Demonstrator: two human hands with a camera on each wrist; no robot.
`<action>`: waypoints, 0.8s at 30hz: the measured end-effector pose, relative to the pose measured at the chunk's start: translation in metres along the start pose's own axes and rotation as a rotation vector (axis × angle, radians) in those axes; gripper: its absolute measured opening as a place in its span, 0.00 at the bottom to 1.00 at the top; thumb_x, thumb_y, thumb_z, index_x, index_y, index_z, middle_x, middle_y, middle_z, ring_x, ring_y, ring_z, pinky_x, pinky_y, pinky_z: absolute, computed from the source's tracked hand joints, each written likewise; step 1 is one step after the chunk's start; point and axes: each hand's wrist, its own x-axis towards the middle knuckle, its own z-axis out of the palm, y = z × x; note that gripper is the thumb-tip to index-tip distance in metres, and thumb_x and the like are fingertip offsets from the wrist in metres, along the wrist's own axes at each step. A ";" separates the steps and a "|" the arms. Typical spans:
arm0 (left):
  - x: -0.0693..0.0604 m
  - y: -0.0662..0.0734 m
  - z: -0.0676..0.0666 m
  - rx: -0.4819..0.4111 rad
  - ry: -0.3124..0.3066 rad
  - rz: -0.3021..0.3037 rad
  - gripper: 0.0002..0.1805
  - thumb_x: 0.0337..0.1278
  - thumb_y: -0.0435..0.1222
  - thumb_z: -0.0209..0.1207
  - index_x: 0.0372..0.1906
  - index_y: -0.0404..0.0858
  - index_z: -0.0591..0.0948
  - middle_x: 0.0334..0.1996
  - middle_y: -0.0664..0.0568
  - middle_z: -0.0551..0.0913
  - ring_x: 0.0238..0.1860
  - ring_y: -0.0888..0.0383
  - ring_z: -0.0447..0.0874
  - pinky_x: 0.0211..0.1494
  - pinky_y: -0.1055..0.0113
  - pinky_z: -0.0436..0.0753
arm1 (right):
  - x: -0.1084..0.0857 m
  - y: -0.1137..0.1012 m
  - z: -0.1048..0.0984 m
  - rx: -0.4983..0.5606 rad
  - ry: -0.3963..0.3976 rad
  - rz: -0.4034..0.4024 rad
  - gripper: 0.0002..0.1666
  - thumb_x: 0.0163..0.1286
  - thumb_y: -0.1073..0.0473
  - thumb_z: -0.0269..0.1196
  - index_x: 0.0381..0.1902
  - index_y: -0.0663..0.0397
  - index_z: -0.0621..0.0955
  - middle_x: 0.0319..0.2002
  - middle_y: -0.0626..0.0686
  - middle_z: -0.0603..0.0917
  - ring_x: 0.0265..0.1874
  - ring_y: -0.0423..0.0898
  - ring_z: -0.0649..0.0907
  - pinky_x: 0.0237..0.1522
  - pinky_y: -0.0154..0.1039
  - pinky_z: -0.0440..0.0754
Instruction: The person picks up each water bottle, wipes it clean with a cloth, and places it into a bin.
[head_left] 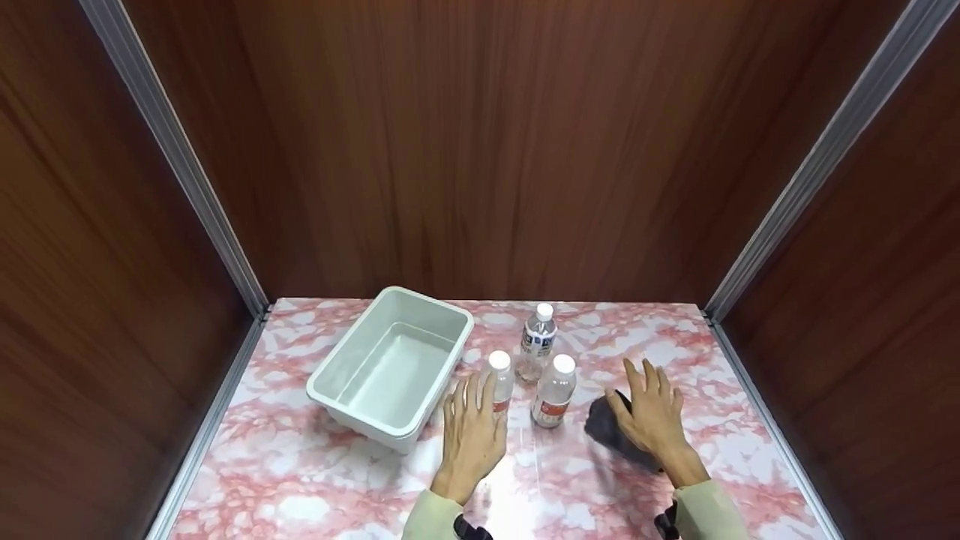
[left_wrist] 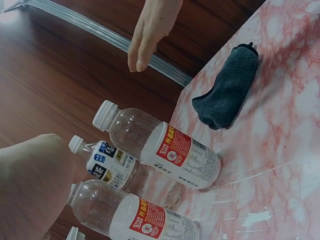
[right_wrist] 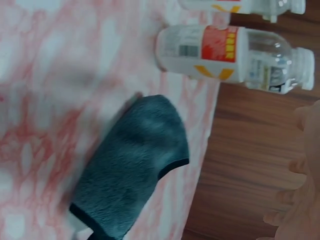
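Note:
My left hand (head_left: 472, 435) is held over the table with straight fingers, beside a clear white-capped bottle (head_left: 501, 381); whether it touches that bottle cannot be told. In the left wrist view the hand (left_wrist: 32, 187) hides the bottle's cap. A second red-labelled bottle (head_left: 553, 396) stands to the right, and a bottle with a white and blue label (head_left: 538, 341) is behind the two. My right hand (head_left: 654, 412), fingers spread, hovers above a folded dark grey-green cloth (right_wrist: 135, 165) with black edging. The right wrist view shows a gap between hand and cloth.
A pale grey-green plastic bin (head_left: 356, 411) stands at the left, slightly turned, with nothing inside. Pink and white marbled tabletop (head_left: 300, 487) lies beneath everything. Brown wood-grain panels (head_left: 480, 150) with metal corner strips (head_left: 184, 161) enclose the back and both sides.

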 end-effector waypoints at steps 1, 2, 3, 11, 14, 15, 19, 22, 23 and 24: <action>0.000 0.000 0.000 0.001 0.000 0.000 0.37 0.59 0.44 0.63 0.73 0.39 0.70 0.68 0.40 0.75 0.68 0.38 0.72 0.66 0.41 0.71 | -0.001 0.002 0.001 -0.002 -0.011 0.005 0.40 0.75 0.41 0.57 0.76 0.55 0.64 0.74 0.71 0.63 0.73 0.73 0.61 0.65 0.79 0.58; -0.001 0.000 0.000 0.006 -0.002 0.002 0.36 0.59 0.44 0.63 0.72 0.39 0.70 0.67 0.39 0.75 0.68 0.38 0.72 0.66 0.41 0.72 | -0.002 0.004 0.003 -0.002 -0.026 0.011 0.40 0.75 0.41 0.56 0.76 0.55 0.64 0.74 0.71 0.63 0.73 0.73 0.61 0.65 0.79 0.58; -0.002 -0.001 0.000 0.012 0.000 0.006 0.36 0.58 0.44 0.63 0.72 0.39 0.70 0.67 0.39 0.75 0.68 0.38 0.72 0.65 0.41 0.72 | -0.002 0.006 0.004 -0.003 -0.038 0.018 0.40 0.75 0.41 0.56 0.76 0.55 0.64 0.74 0.71 0.62 0.73 0.73 0.61 0.65 0.79 0.58; -0.005 -0.002 0.002 0.015 0.006 -0.002 0.33 0.62 0.44 0.60 0.71 0.38 0.70 0.67 0.38 0.75 0.67 0.37 0.72 0.65 0.41 0.73 | -0.012 0.028 0.022 -0.018 -0.155 0.052 0.42 0.75 0.40 0.55 0.78 0.56 0.61 0.75 0.72 0.61 0.72 0.75 0.62 0.64 0.80 0.59; -0.007 -0.001 0.003 0.002 0.008 -0.006 0.35 0.59 0.43 0.61 0.71 0.38 0.71 0.66 0.37 0.75 0.66 0.36 0.73 0.64 0.39 0.73 | -0.017 0.036 0.026 -0.020 -0.206 0.070 0.43 0.76 0.40 0.54 0.79 0.56 0.59 0.75 0.73 0.59 0.73 0.76 0.60 0.63 0.81 0.59; -0.007 -0.001 0.003 0.000 0.008 -0.007 0.35 0.57 0.42 0.62 0.71 0.38 0.71 0.66 0.37 0.75 0.66 0.35 0.73 0.63 0.39 0.74 | -0.018 0.038 0.028 -0.017 -0.223 0.077 0.43 0.76 0.40 0.54 0.79 0.57 0.59 0.75 0.74 0.59 0.73 0.76 0.60 0.63 0.82 0.58; -0.007 0.000 0.004 -0.014 -0.007 -0.015 0.37 0.54 0.41 0.63 0.72 0.38 0.70 0.67 0.36 0.75 0.66 0.35 0.73 0.63 0.39 0.74 | -0.022 0.048 0.035 -0.006 -0.276 0.101 0.44 0.77 0.39 0.52 0.80 0.56 0.57 0.76 0.74 0.57 0.73 0.77 0.59 0.64 0.82 0.57; -0.006 0.001 0.003 -0.030 -0.020 -0.020 0.38 0.56 0.42 0.63 0.72 0.38 0.69 0.67 0.36 0.74 0.66 0.34 0.73 0.63 0.39 0.74 | -0.024 0.053 0.041 0.011 -0.290 0.118 0.44 0.76 0.39 0.53 0.79 0.56 0.57 0.75 0.75 0.57 0.72 0.78 0.60 0.64 0.82 0.57; -0.006 0.001 0.003 -0.037 -0.022 -0.021 0.38 0.56 0.42 0.63 0.73 0.38 0.69 0.67 0.36 0.74 0.67 0.34 0.72 0.63 0.39 0.74 | -0.025 0.055 0.043 0.016 -0.293 0.123 0.44 0.76 0.39 0.53 0.79 0.56 0.58 0.75 0.75 0.58 0.72 0.78 0.60 0.64 0.82 0.58; -0.006 0.001 0.002 -0.041 -0.022 -0.020 0.38 0.56 0.42 0.63 0.73 0.38 0.69 0.67 0.36 0.74 0.67 0.34 0.72 0.63 0.38 0.74 | -0.026 0.057 0.045 0.021 -0.297 0.124 0.44 0.76 0.39 0.54 0.79 0.57 0.58 0.75 0.75 0.58 0.71 0.79 0.61 0.63 0.82 0.58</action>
